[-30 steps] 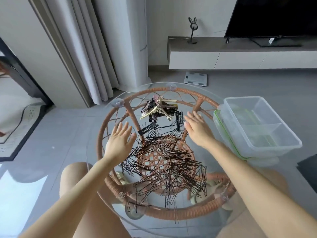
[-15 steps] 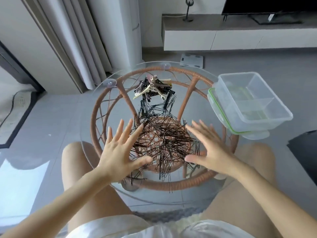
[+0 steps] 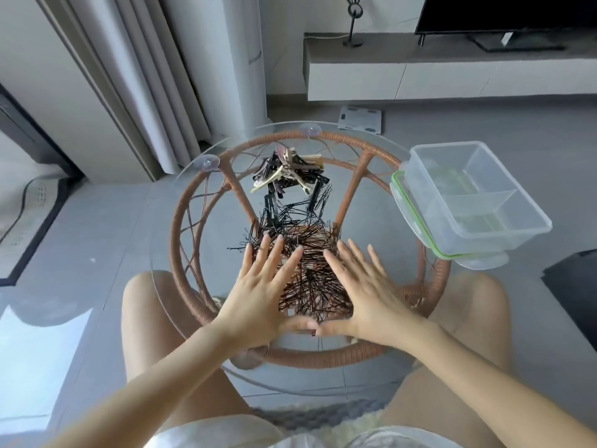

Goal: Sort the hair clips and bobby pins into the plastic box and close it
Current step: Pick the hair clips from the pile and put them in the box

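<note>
Head view: I see my left hand [image 3: 261, 299] and right hand [image 3: 361, 295] flat with fingers spread, thumbs touching, penning the bobby pins [image 3: 310, 253] on the glass table [image 3: 193, 221]. Hair clips [image 3: 287, 176] lie heaped beyond; the open plastic box [image 3: 468, 195] sits at the table's right edge on its lid [image 3: 416, 221].

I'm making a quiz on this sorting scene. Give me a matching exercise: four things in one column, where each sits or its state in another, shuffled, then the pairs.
Things:
1. bobby pins
2. hair clips
3. plastic box
4. lid

Places or states:
A. far side of the glass table
B. under the box
C. heaped between left hand and right hand
D. open, empty

Pairs: 1-C, 2-A, 3-D, 4-B
</note>
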A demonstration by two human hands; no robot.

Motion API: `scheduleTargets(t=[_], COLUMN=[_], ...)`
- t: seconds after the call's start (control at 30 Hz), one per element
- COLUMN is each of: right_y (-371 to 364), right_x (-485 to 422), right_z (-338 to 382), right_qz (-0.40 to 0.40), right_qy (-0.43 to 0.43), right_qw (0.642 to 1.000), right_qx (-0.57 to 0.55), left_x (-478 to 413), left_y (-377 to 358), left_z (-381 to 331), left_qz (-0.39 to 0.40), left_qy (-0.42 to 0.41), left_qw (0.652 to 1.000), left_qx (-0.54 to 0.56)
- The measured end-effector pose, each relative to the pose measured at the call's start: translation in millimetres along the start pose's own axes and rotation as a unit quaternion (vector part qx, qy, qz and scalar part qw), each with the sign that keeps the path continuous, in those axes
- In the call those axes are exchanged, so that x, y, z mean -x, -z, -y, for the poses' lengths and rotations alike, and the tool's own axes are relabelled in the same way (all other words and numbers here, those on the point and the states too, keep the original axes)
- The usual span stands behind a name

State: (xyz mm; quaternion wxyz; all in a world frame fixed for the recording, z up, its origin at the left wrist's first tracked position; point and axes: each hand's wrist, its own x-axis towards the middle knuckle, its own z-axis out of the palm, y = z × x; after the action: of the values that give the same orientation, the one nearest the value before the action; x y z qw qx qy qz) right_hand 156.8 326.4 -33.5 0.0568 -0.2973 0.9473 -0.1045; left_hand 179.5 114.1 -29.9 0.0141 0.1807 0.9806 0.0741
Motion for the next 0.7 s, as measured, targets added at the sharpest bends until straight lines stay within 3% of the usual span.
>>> scheduleTargets(t=[0.13,0.37,0.47,0.6,0.7], right_y=[1.9,10.5,20.7,56.9,79.7], right_x=[-26.9,-63.4,-57.5,-32.6,-10.5], right_z=[-4.4,2.1,5.9,-15.9,-50.4], right_qz=[-0.033,-0.116,-0.155,-0.359,-0.397], right_qy=[0.004,-0.03,-0.037,-0.09,-0.201], right_qw=[0.999,0.988,0.984,0.929,0.89], right_qx=[-0.016,-0.099,-0.085,-0.005,0.103], left_x=[-15.7,-50.0,-54.4,-51.5,-51.3], left_y=[3.9,12.7,18.1,32.7,43.8], left_z=[11.6,9.5,7.6,13.6,20.4], left_qz=[-0.05,-0.158,-0.183,-0.215,-0.228], left_qy=[-0.025,0.028,0.05,0.074,0.087], left_qw=[0.996,0.975,0.969,0.958,0.953], left_qx=[0.077,0.152,0.157,0.176,0.178])
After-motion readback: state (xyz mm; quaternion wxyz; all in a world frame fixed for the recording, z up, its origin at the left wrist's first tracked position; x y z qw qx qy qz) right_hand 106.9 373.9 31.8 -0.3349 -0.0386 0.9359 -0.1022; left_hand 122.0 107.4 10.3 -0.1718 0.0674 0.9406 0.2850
